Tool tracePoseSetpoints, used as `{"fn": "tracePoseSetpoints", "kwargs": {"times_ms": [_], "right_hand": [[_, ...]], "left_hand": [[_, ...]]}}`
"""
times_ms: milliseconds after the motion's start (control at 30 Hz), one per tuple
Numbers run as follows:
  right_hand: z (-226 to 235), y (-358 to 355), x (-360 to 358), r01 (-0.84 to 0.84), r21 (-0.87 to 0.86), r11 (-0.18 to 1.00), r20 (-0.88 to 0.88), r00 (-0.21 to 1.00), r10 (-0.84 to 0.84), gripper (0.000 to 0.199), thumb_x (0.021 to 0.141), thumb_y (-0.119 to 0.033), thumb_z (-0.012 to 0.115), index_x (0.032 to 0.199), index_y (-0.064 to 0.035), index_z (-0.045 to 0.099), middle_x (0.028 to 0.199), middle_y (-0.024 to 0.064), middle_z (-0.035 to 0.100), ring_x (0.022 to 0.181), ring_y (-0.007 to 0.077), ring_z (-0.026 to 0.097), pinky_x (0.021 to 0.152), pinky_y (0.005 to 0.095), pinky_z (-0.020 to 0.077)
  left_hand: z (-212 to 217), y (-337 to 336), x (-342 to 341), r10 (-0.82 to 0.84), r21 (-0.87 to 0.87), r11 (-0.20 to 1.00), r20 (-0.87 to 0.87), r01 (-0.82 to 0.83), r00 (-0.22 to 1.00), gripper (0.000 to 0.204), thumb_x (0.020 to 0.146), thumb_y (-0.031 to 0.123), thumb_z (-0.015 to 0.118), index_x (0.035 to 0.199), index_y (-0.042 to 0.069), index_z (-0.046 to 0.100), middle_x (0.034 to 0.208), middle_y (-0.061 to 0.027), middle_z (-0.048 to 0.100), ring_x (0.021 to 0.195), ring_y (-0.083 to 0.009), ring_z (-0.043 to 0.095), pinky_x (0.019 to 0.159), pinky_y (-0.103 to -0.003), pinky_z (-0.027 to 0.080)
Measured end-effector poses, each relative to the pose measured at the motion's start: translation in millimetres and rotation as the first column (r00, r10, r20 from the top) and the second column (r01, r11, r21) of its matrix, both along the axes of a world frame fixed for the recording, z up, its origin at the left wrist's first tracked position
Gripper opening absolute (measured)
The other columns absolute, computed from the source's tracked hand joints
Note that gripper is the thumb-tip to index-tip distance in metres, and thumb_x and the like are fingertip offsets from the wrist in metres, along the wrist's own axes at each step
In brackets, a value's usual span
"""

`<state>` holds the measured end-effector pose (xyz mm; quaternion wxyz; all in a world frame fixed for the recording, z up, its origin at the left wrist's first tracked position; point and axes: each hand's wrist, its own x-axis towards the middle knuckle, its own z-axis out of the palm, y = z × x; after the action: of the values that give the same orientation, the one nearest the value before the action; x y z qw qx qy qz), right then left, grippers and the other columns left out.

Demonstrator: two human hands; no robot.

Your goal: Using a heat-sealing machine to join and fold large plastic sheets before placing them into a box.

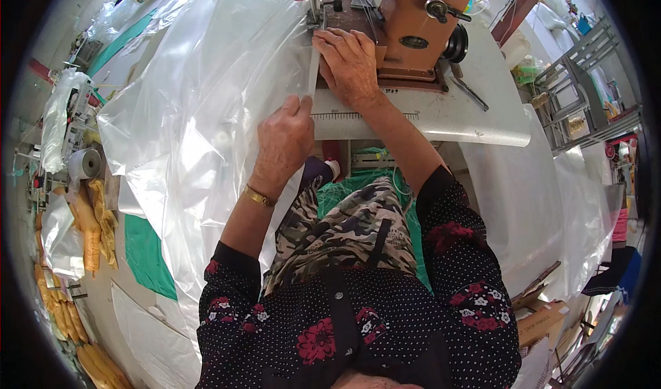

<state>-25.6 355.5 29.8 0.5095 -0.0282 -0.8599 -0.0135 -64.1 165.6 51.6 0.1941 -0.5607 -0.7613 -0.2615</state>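
A large clear plastic sheet (200,86) spreads over the left side of the table and hangs down beside my lap. My left hand (286,138) is closed on the sheet's right edge, thumb and fingers pinched together. Farther up that edge, my right hand (350,65) lies with its fingers stretched out together on the bed of an orange-brown sewing machine (406,27), the fingertips just short of the needle area. The sheet's narrow edge strip runs from my left hand up to the presser foot (314,18). Whether the right fingertips touch the plastic is hard to see.
A ruler strip (365,116) marks the table's front edge (475,133). A metal tool (470,93), perhaps tweezers, lies right of the machine. More plastic sheeting (516,210) hangs at the right. Metal racks (585,79) stand at far right; yellow bundles (89,230) sit at left.
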Motion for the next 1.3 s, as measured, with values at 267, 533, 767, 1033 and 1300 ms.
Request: {"fn": "tracePoseSetpoints", "kwargs": {"times_ms": [267, 533, 767, 1033, 1300], "right_hand": [[2.2, -0.6, -0.3, -0.035, -0.042, 0.999, -0.032, 0.999, 0.034, 0.042, 0.077, -0.009, 0.065, 0.118, -0.0089, 0.057, 0.125, 0.0030, 0.057, 0.117, 0.0221, 0.052, 0.100, 0.0420, 0.0335], [3.5, 0.6, 0.7, -0.038, -0.034, 0.999, -0.014, 0.999, 0.038, 0.041, 0.075, -0.011, 0.067, 0.114, -0.0093, 0.057, 0.123, 0.0037, 0.057, 0.117, 0.0226, 0.052, 0.099, 0.0422, 0.0350], [3.6, -0.6, 1.8, -0.068, -0.065, 0.996, -0.031, 0.997, 0.066, 0.039, 0.074, -0.005, 0.065, 0.113, -0.0098, 0.059, 0.122, 0.0012, 0.059, 0.114, 0.0212, 0.054, 0.097, 0.0394, 0.0344], [2.7, 0.6, 3.3, -0.072, -0.054, 0.996, -0.042, 0.997, 0.070, 0.039, 0.073, -0.005, 0.066, 0.111, -0.0102, 0.060, 0.122, 0.0010, 0.059, 0.114, 0.0204, 0.053, 0.096, 0.0385, 0.0344], [7.8, -3.8, 2.8, -0.060, -0.070, 0.996, -0.030, 0.998, 0.058, 0.040, 0.072, -0.006, 0.066, 0.111, -0.0098, 0.060, 0.122, 0.0012, 0.059, 0.114, 0.0214, 0.053, 0.096, 0.0391, 0.0339]], "left_hand": [[14.3, 36.6, -15.9, 0.042, -0.086, 0.995, -0.016, -0.043, 0.999, 0.011, 0.081, 0.007, 0.055, 0.091, 0.004, 0.059, 0.090, -0.0123, 0.059, 0.074, -0.0320, 0.065, 0.062, -0.043, 0.053], [6.9, 42.9, -10.0, 0.160, 0.030, 0.986, 0.055, -0.162, 0.986, 0.019, 0.079, 0.009, 0.057, 0.097, 0.005, 0.060, 0.090, -0.0133, 0.061, 0.073, -0.0356, 0.063, 0.063, -0.047, 0.051], [-9.9, 24.7, 13.0, 0.243, 0.099, 0.961, 0.138, -0.258, 0.960, 0.011, 0.079, 0.009, 0.060, 0.089, 0.005, 0.061, 0.088, -0.0118, 0.061, 0.073, -0.0325, 0.063, 0.061, -0.043, 0.050], [-18.1, 27.1, 7.6, 0.121, 0.218, 0.965, 0.127, -0.146, 0.985, 0.006, 0.080, 0.004, 0.062, 0.085, 0.003, 0.064, 0.082, -0.0113, 0.056, 0.069, -0.0330, 0.060, 0.060, -0.042, 0.049], [-7.5, 42.7, -16.1, 0.096, 0.168, 0.980, 0.062, -0.105, 0.993, 0.002, 0.083, 0.004, 0.058, 0.085, 0.002, 0.059, 0.084, -0.0147, 0.054, 0.071, -0.0367, 0.059, 0.061, -0.046, 0.047]]}}
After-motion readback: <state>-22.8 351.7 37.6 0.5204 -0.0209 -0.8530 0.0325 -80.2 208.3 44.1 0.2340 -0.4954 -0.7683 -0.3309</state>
